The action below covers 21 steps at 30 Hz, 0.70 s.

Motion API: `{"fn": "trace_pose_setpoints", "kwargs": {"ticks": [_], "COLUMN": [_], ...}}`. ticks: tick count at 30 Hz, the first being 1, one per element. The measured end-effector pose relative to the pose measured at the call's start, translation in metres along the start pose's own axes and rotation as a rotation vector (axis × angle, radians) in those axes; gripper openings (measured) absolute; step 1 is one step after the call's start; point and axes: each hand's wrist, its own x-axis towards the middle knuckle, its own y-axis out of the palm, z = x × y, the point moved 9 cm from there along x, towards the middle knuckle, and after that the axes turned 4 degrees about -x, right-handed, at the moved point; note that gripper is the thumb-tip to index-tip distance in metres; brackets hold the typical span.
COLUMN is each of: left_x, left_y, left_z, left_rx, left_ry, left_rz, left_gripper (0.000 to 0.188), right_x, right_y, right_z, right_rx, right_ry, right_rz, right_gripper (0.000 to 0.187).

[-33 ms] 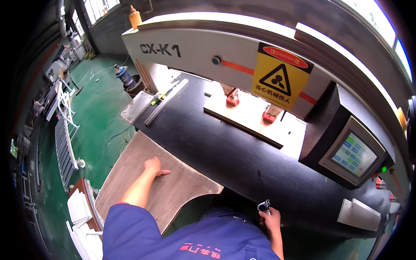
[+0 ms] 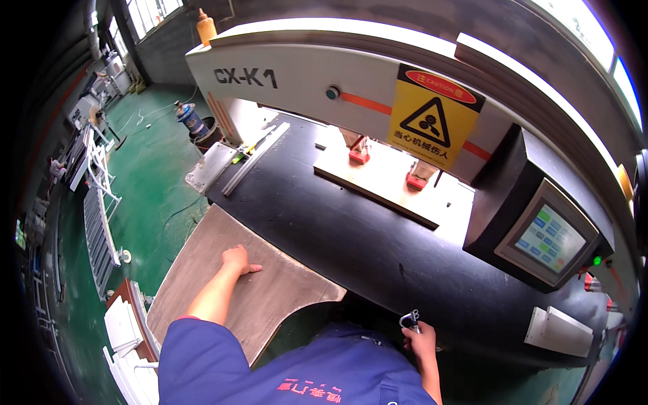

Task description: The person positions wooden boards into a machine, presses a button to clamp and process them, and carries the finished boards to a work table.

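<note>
My left hand [image 2: 237,259] rests on a brown wood-grain panel [image 2: 223,304] with a curved cut-out on its right side. The thumb sticks out to the right, apart from the other fingers, which are partly foreshortened. Low on the right, my right hand [image 2: 422,339] is closed around a small shiny metal tool [image 2: 409,319] with a looped top; its exact kind is unclear. In front of me is the black table [image 2: 317,223] of a machine. Farther in, two red clamp pads [image 2: 359,156] sit over a pale board [image 2: 378,187] with a dark front edge.
A white beam [image 2: 297,74] with a yellow warning sign [image 2: 435,116] spans the table. At right hangs a control box with a lit touch screen [image 2: 550,241]. Metal strips [image 2: 256,158] lie at the table's far left. White pieces [image 2: 125,327] stand at lower left, another white block [image 2: 559,332] at right.
</note>
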Motion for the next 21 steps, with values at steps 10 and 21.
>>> {"fn": "trace_pose_setpoints", "kwargs": {"ticks": [10,21], "left_x": [0.001,-0.003], "left_y": [-0.002,-0.002], "left_z": [-0.001,0.002], "left_rx": [0.012,0.022], "left_ry": [-0.018,-0.036], "left_rz": [-0.02,-0.037], "left_gripper": [0.109,0.11], "right_x": [-0.001,0.002], "right_y": [-0.002,-0.008], "right_z": [-0.002,0.0], "right_rx": [0.012,0.007], "right_ry": [0.001,0.012], "right_rz": [-0.018,-0.056], "right_gripper": [0.012,0.011]}}
